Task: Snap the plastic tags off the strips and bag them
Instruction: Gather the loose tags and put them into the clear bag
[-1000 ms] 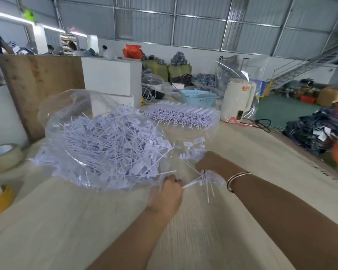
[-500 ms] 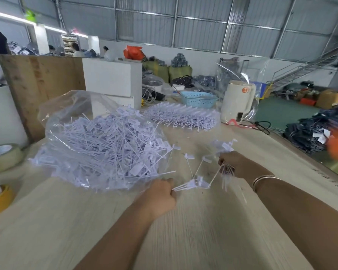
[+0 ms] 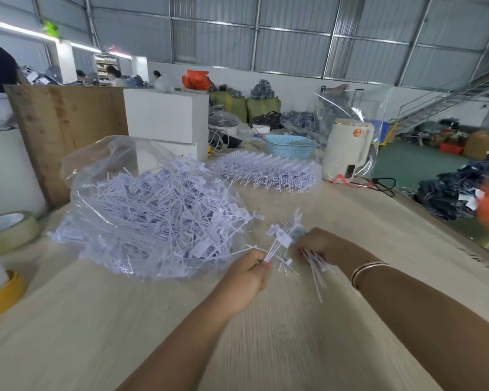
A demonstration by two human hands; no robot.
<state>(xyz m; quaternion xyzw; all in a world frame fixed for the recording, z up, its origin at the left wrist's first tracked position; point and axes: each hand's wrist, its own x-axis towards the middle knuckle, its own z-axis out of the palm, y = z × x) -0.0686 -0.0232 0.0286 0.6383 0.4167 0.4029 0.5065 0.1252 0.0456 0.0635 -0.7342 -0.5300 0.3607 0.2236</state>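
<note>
A clear plastic bag (image 3: 102, 165) full of loose white plastic tags (image 3: 158, 213) lies on the wooden table (image 3: 124, 320), left of centre. My left hand (image 3: 244, 273) pinches the thin stems of a few white tags (image 3: 277, 241), which fan upward beside the bag's open mouth. My right hand (image 3: 319, 244), with a bangle on the wrist, grips a bundle of tags (image 3: 315, 266) whose stems point down toward me. A pile of unsnapped tag strips (image 3: 268, 172) lies farther back on the table.
Tape rolls (image 3: 10, 230) and a yellow roll (image 3: 3, 294) sit at the left edge. A white kettle (image 3: 346, 149), a blue basket (image 3: 290, 145) and a white box (image 3: 164, 117) stand behind. A wooden board (image 3: 62, 131) leans at the left. The table edge runs along the right.
My right hand has swung back toward my left hand after pulling away to the right. The tags in my left hand now point upward rather than sideways.
</note>
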